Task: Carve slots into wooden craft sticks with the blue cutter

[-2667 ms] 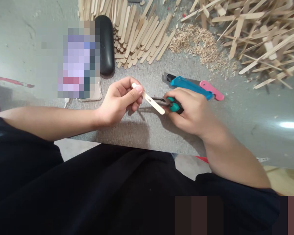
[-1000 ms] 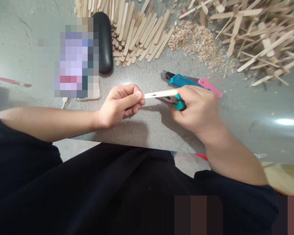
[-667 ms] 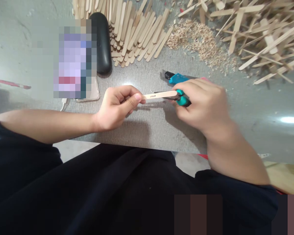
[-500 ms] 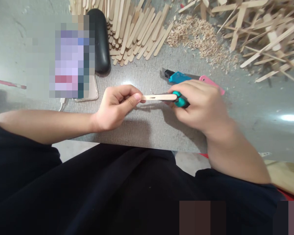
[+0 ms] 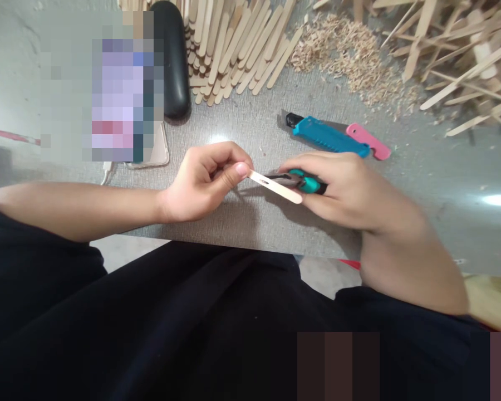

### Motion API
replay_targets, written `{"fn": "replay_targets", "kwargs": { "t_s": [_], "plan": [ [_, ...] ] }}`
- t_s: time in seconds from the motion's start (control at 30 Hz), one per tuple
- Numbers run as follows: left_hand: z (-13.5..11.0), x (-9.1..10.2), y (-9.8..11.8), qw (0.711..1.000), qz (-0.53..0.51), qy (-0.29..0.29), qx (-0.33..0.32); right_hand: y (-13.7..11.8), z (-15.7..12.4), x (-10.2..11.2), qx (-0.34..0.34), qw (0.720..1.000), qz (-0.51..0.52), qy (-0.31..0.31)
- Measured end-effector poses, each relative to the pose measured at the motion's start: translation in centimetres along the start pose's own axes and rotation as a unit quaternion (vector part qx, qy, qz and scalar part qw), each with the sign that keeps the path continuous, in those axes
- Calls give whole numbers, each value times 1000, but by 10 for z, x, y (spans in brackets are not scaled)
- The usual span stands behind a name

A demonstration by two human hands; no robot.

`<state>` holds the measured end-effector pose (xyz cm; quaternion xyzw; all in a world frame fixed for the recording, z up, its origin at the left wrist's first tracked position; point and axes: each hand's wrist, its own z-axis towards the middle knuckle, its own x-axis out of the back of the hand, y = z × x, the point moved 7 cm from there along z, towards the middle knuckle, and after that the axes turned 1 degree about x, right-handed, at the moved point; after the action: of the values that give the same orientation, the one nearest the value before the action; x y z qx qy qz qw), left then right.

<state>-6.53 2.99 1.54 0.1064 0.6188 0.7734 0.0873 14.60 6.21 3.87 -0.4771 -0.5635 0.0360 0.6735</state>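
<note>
Between thumb and fingers, my left hand (image 5: 211, 181) pinches one end of a wooden craft stick (image 5: 280, 188). A small dark slot shows in the stick, whose free rounded end slants down to the right. My right hand (image 5: 338, 186) is closed round the teal and black handles of a pair of pliers (image 5: 292, 179). Their grey metal jaws point left and lie behind the stick near the slot; whether they touch it I cannot tell. Above my right hand lie a blue utility knife (image 5: 329, 136) with its blade out and a pink folded tool (image 5: 368, 141).
Stacked craft sticks (image 5: 234, 50) fill the table's back middle, beside a black oblong case (image 5: 170, 61). Wood shavings (image 5: 346, 53) are heaped to their right, then a loose pile of sticks (image 5: 463, 61). A blurred-out phone-like object (image 5: 117, 94) stands at the left with a white cable (image 5: 107, 171).
The stick has swung from level to slanting, its free end now lower. The pliers' jaws show more plainly behind it. The table things appear slightly shifted as the view moves.
</note>
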Motion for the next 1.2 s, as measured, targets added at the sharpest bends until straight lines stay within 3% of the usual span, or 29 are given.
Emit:
{"fn": "replay_targets", "kwargs": {
  "t_s": [0.2,0.37,0.47,0.57,0.73,1.03,1.2],
  "plan": [
    [1,4,2,999,26,-8,-34,-4,0,-6,-49,999,14,-15],
    [3,6,1,999,24,-12,-44,-8,-3,-10,-32,999,-11,-8],
    [2,7,4,998,30,-2,-53,-6,-7,-11,-19,998,-45,30],
    [3,6,1,999,31,-1,-15,-3,-9,-11,-6,994,-80,68],
    [5,2,-5,999,17,-3,50,2,-6,-14,0,992,-111,64],
    [1,6,1,995,94,7,-14,-3,-7,-12,27,992,-113,49],
    [3,3,4,996,76,6,-41,-6,-10,-11,35,994,-93,44]
  ]
}}
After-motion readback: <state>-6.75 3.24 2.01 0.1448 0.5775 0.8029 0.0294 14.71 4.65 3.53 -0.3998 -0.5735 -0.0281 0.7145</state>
